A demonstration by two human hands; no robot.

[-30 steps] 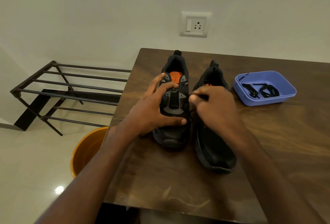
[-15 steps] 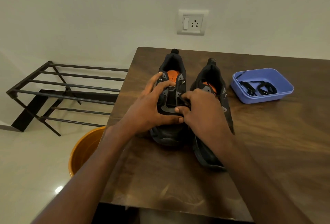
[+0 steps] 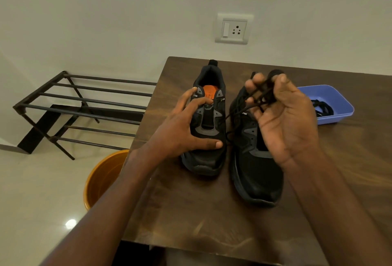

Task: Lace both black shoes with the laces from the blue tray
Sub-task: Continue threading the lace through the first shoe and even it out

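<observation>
While a dark metal rack [image 3: 84, 104] stands on the floor at far left w/ an orange bucket [image 3: 101, 178] just beside the table's left edge, the wooden table [image 3: 212, 223] holds both black shoes side by side, toes toward the person. Left hand [image 3: 182, 130] grips the left shoe [image 3: 209, 159] across its middle: thumb pressed over the front part, fingers curled on the tongue & left collar, orange insole showing inside. From that shoe's right eyelet area a black lace [image 3: 235, 113] runs up & to the right, taut, into the right hand [image 3: 284, 117]. Right hand is raised above the right shoe [image 3: 254, 180], palm facing the camera, fingers & thumb curled round a bunched part of the lace near the fingertips. Right shoe has no lace visible in its eyelets. Behind, on the wall, a white switch/socket plate [image 3: 233, 29]. At far right the blue tray [image 3: 331, 104] sits on the table, partly hidden by the right hand, w/ another black lace [image 3: 322, 108] coiled inside.
</observation>
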